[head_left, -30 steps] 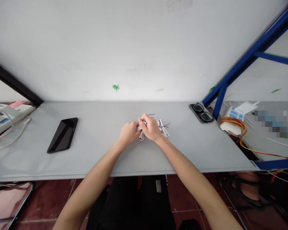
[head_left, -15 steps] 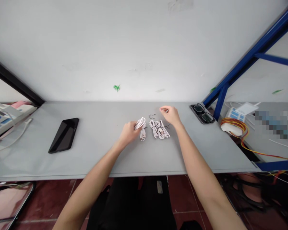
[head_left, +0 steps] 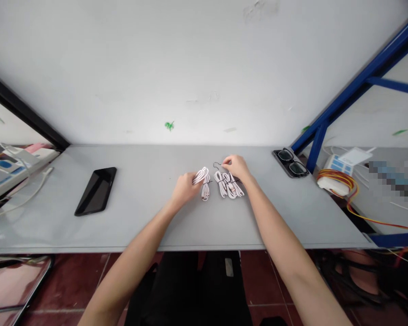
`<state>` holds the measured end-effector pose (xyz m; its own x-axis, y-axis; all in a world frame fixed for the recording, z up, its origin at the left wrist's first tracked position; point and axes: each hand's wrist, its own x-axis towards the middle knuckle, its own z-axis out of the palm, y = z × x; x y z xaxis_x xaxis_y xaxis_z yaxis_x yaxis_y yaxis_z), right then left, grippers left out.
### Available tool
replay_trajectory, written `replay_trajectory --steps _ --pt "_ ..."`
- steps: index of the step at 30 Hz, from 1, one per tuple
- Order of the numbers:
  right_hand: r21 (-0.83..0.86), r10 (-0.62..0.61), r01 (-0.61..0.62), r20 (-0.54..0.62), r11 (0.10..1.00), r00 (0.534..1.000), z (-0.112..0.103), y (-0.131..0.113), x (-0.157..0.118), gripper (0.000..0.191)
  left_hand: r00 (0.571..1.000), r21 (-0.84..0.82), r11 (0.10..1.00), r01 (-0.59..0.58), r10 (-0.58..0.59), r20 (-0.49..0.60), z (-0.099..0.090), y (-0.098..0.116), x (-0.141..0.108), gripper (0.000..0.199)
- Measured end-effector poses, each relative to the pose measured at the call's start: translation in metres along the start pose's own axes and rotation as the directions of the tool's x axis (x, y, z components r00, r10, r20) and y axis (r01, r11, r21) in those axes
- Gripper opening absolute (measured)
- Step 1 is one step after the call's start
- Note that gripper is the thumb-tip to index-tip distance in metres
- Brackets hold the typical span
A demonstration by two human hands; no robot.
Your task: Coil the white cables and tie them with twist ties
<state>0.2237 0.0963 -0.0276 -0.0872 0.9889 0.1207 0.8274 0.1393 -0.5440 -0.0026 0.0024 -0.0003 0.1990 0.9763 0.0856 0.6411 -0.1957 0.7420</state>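
My left hand is closed around a coiled white cable, held just above the grey table. Below and right of it lies a tied white cable bundle with a black twist tie round its middle. More white cable bundles, also bound with black ties, lie side by side in front of my right hand. A thin, bent black twist tie is on the table behind them, and the fingertips of my right hand pinch together at its right end.
A black phone lies on the left of the table. At the back right, glasses rest on a dark flat object. Power strips with cables stand at far left. A blue metal frame and a red-yellow cable coil stand at right.
My right hand has moved down and left from above the table to the loose twist tie and pinches its end. My left hand keeps the coiled cable. The view has shifted slightly.
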Motion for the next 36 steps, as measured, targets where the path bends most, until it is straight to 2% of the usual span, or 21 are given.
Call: replay_trajectory --steps 3,7,9,12,14,19,23,29,33,36 --pt "0.009 -0.011 0.011 -0.01 1.0 1.0 -0.004 -0.003 -0.002 0.009 0.999 0.011 0.999 0.033 -0.033 -0.002 0.002 -0.003 0.002 0.037" --pt "0.106 -0.024 0.046 -0.201 0.993 0.979 -0.015 -0.011 -0.008 0.009 0.994 -0.056 0.992 0.111 -0.109 0.03 0.007 -0.01 0.006 0.041" --pt "0.145 -0.055 0.103 -0.301 0.984 0.952 -0.022 -0.021 -0.014 0.01 0.991 -0.117 0.984 0.131 -0.126 0.048 0.008 -0.012 0.008 0.037" --pt "0.169 -0.12 0.219 -0.458 0.961 0.881 -0.028 -0.04 -0.028 0.013 0.986 -0.227 0.962 0.154 -0.137 0.092 0.006 -0.011 0.008 0.026" --pt "0.169 -0.169 0.284 -0.491 0.944 0.854 -0.025 -0.053 -0.039 0.015 0.979 -0.314 0.932 0.178 -0.134 0.157 0.003 -0.006 0.006 0.026" --pt "0.176 -0.263 0.362 -0.419 0.915 0.869 0.002 -0.079 -0.057 0.017 0.951 -0.54 0.805 0.246 -0.092 0.296 -0.004 0.003 0.004 0.019" --pt "0.074 -0.317 0.381 -0.425 0.921 0.848 0.022 -0.089 -0.059 0.018 0.917 -0.67 0.657 0.345 -0.085 0.389 -0.002 0.001 0.007 0.003" --pt "-0.198 -0.492 0.451 -0.398 0.87 0.774 0.029 -0.09 -0.058 0.021 0.87 -0.772 0.459 0.439 -0.001 0.494 -0.005 -0.002 0.008 0.037" --pt "-0.289 -0.576 0.499 -0.363 0.817 0.732 0.028 -0.088 -0.061 0.022 0.877 -0.785 0.432 0.444 -0.031 0.479 -0.007 -0.002 0.008 0.063" --pt "-0.324 -0.643 0.559 -0.293 0.763 0.708 0.027 -0.089 -0.063 0.022 0.896 -0.793 0.429 0.432 -0.105 0.431 -0.007 -0.003 0.009 0.063"
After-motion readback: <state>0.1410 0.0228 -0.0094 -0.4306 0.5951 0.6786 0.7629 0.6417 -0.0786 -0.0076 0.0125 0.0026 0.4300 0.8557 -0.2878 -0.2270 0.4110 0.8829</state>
